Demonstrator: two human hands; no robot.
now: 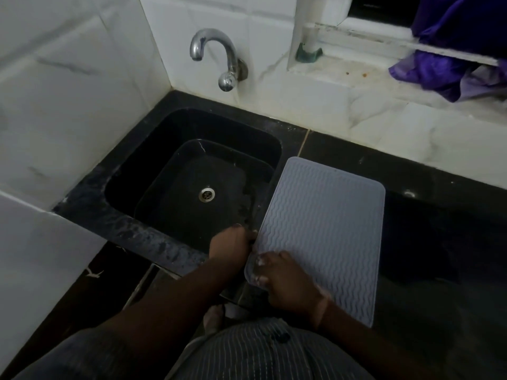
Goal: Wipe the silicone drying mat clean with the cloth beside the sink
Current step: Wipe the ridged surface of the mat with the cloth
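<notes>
Head view, left to right. Tiled wall, then tap over a black sink set in the black tabletop. Left hand at the mat's sink-side edge, fingers curled at that edge; likely pinching it, though the grip itself is too dark to confirm. Right hand on the mat's near-left corner, fingers curled over the corner and holding it. Mat: grey, wavy ribs, lying flat on the tabletop just right of the sink, long axis running away from the person toward the wall. Most of its surface lies ahead and right of both hands; right hand nearer to it. No cloth seen in either hand; dark tabletop right of mat unreadable. Purple fabric on the far window ledge. Judgement: wiping not yet begun.
</notes>
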